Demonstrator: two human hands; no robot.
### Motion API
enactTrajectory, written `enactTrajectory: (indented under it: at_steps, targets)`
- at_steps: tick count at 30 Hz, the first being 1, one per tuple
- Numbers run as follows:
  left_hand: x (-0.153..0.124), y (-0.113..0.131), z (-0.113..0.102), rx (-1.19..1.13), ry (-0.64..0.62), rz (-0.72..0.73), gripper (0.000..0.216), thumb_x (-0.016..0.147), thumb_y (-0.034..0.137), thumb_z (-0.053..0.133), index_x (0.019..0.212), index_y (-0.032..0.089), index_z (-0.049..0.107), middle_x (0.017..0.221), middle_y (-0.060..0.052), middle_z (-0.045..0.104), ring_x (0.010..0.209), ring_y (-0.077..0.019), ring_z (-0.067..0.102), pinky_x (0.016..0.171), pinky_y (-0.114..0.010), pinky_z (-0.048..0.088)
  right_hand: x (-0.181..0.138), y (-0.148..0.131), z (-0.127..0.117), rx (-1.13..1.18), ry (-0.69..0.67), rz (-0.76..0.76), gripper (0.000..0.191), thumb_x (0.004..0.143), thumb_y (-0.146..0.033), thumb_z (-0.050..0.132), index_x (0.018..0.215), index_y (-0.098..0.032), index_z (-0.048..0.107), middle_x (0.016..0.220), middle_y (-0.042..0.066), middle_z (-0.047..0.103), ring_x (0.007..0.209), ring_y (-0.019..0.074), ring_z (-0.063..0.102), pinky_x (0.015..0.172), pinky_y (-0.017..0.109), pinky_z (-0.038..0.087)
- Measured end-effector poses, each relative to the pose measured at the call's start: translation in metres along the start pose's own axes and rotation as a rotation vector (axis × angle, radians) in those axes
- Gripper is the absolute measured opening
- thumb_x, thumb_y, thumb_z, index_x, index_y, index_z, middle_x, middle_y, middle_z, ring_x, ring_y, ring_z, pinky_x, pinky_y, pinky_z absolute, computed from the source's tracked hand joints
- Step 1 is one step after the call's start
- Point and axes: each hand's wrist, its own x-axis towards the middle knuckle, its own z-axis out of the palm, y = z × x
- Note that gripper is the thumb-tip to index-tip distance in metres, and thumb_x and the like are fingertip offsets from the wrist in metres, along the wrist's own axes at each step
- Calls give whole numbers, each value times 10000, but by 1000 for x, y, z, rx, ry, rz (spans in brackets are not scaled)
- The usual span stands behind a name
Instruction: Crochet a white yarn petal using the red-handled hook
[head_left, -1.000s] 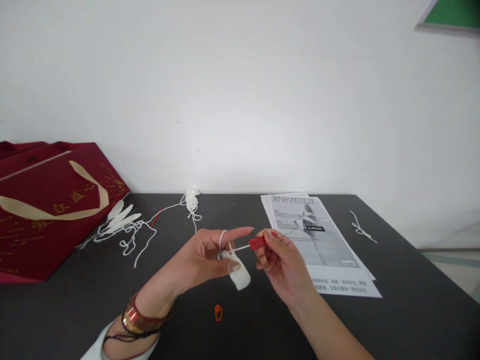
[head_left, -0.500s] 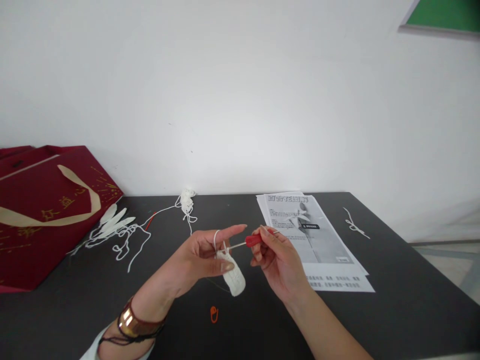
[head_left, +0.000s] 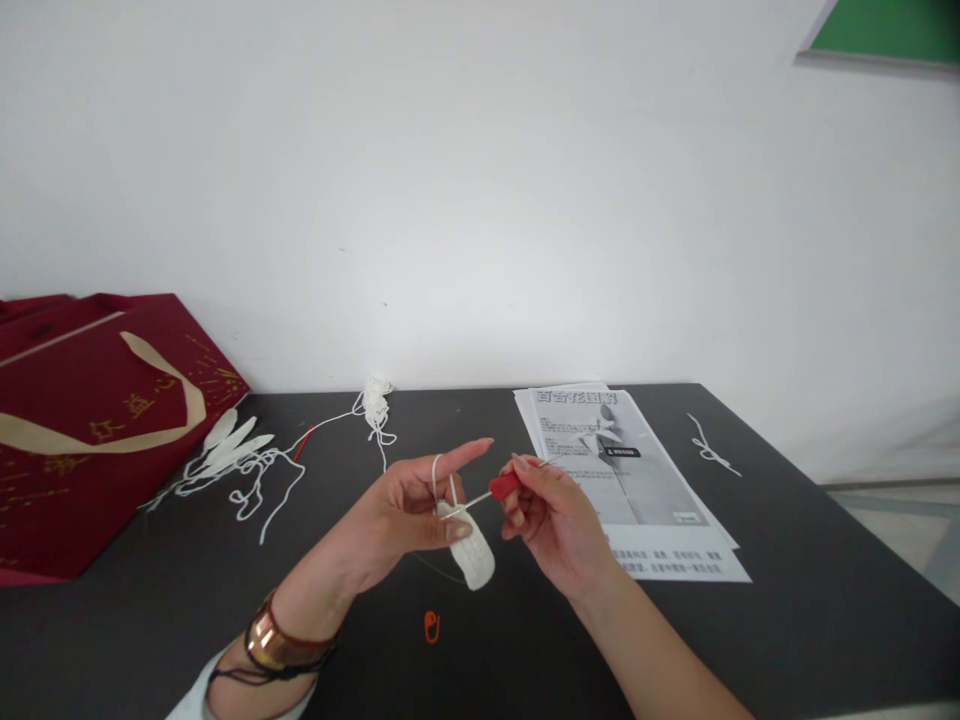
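Observation:
Between thumb and fingers, my left hand [head_left: 409, 508] pinches a small white crochet piece [head_left: 474, 556], which hangs down to the right of the thumb. White yarn [head_left: 435, 475] loops over the raised index finger, which points right. My right hand [head_left: 556, 520] grips the red handle of a crochet hook [head_left: 504, 486]. The hook's thin metal shaft reaches left to the top edge of the crochet piece; its tip is too small to make out among the stitches. An orange stitch marker [head_left: 432, 627] lies on the table just below the hands.
On the dark table [head_left: 810, 600], printed sheets [head_left: 660, 490] lie behind my right hand. A yarn bundle [head_left: 376, 398] rests near the wall. White crocheted petals [head_left: 229, 445], loose yarn and a thin red stick [head_left: 304, 443] lie beside a maroon bag [head_left: 90, 480]. A knotted yarn scrap [head_left: 709, 452] is far right.
The left index finger has lifted slightly, with the yarn stretched higher. The hook's handle has tilted and its shaft now slopes down more to the left. The crochet piece stays pinched.

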Motion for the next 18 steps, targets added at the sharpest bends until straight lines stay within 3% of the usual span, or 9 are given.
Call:
enactTrajectory:
  at_steps: [6, 12, 18]
  targets:
    - [1, -1, 1, -58, -19, -2, 798, 692, 103, 784, 1366, 392, 470, 665, 82, 478, 580, -50, 400, 562, -167, 331, 0, 1, 1, 4, -30, 35, 197, 802, -283, 709, 776, -88, 693, 560, 23, 692, 396, 73, 573, 417, 202, 583]
    - [1, -2, -2, -12, 24, -15, 485, 691, 155, 788, 1143, 307, 702, 678, 45, 537, 620, -68, 465, 617, -197, 388, 1, 3, 1, 162, -6, -6, 172, 735, -256, 778, 776, -106, 706, 577, 14, 706, 426, 65, 592, 457, 174, 585]
    - [1, -4, -1, -12, 31, -26, 466, 671, 178, 801, 1115, 294, 720, 673, 41, 526, 603, -66, 456, 585, -193, 372, 0, 4, 0, 211, 6, 0, 173, 717, -245, 795, 781, -109, 711, 579, 15, 706, 435, 61, 588, 473, 173, 588]
